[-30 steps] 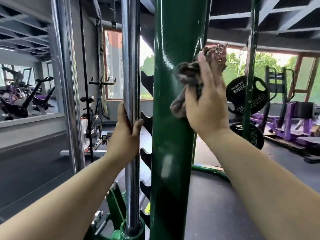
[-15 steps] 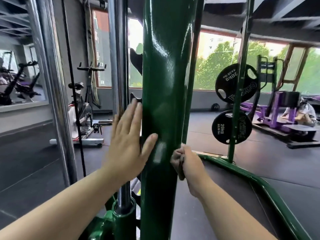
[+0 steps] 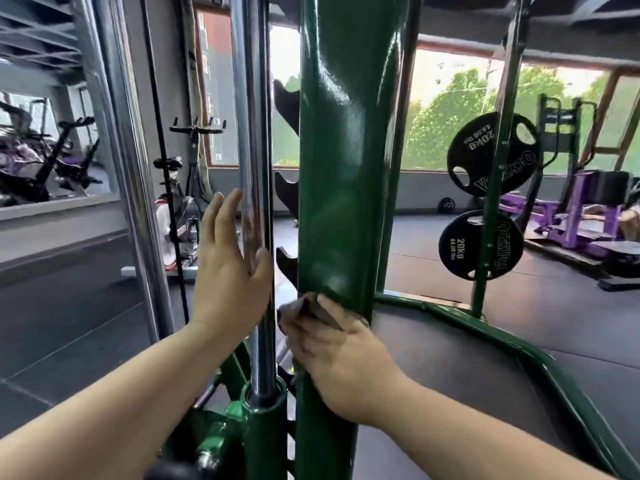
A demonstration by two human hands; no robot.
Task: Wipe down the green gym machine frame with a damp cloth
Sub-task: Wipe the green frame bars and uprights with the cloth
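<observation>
Two black weight plates (image 3: pixel 474 157) hang on a thin upright at the right of the frame, and an exercise bike (image 3: pixel 180 216) stands at centre left. A chrome bar (image 3: pixel 251 133) rises just left of the green post (image 3: pixel 339 202) (glossy, filling the centre). The left hand (image 3: pixel 230 268) lies against the bar with its fingers straight. At lower centre, the right hand (image 3: pixel 341 358) grips a dark cloth (image 3: pixel 304 308) bunched against the post's left edge.

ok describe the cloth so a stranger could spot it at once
Start at the thick green post in the middle of the view. Low on its left edge, the right hand holds a dark crumpled cloth against it. It is the only soft, wrinkled thing among smooth metal.
</observation>
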